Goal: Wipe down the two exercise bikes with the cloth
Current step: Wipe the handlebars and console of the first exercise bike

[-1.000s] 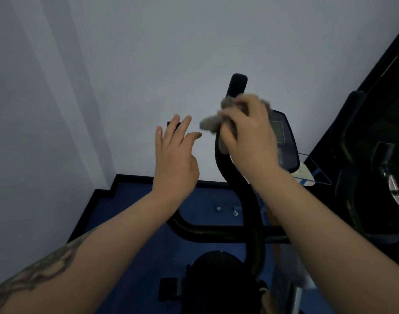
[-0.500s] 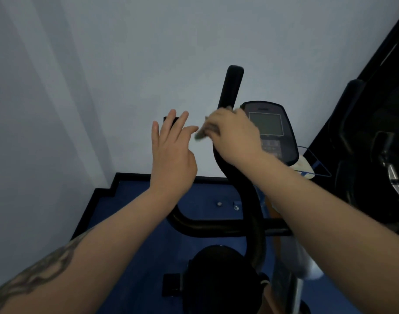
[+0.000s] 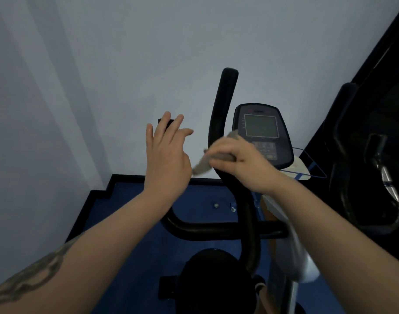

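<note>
1. While it lay bunched against the black handlebar post, found the grey cloth gripped in the right hand, fingers curled over both cloth and post, well below the post's rounded tip; saw one limp, fuzzy end hanging out to the left of the fingers.
2. Found the left hand open, fingers straight and slightly spread, held up just left of the cloth and holding nothing.
3. Noted matte black tubing on the nearer exercise bike: one curved upright post and one crossbar, bent upward at its left end.
4. Counted one console just right of the post, a rounded dark plastic panel with a flat grey rectangular screen and rows of small buttons, too blurred to read.
5. Made out one rounded black seat at the bottom edge.
6. Counted two bikes in all; saw the second exercise bike at the right edge as dark curved bars with one glint of metal, its detail lost in shadow.
7. Counted two bare hands, one cloth, and two small metal studs on the smooth blue floor.
8. Saw a plain, pale wall behind, and one dark tattoo on the left forearm.
</note>
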